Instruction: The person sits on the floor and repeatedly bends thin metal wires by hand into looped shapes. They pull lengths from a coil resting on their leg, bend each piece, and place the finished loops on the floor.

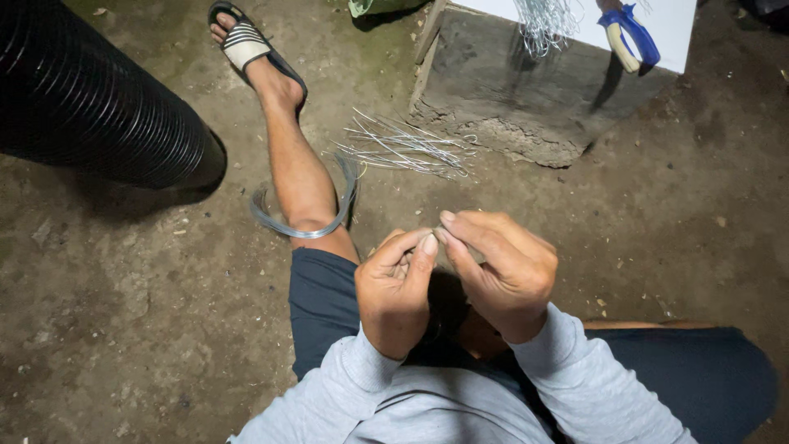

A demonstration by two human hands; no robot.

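Head view looks down on a bare dirt floor (123, 329), where you sit with your left leg stretched out. A big black ribbed plastic pipe (90, 99) lies at the upper left. Ahead stands a rough grey concrete block (509, 99) with a white board (674, 25) on top as a surface; blue-handled pliers (629, 33) and a tangle of thin wire (542, 25) rest on it. A curved loop of grey wire (304, 230) lies around your shin, and a loose bundle of cut silver wire pieces (407, 148) sits on the floor near the block. Your left hand (394, 288) and right hand (501, 267) meet above your lap, fingertips pinched together on a small wire piece (436, 233), mostly hidden.
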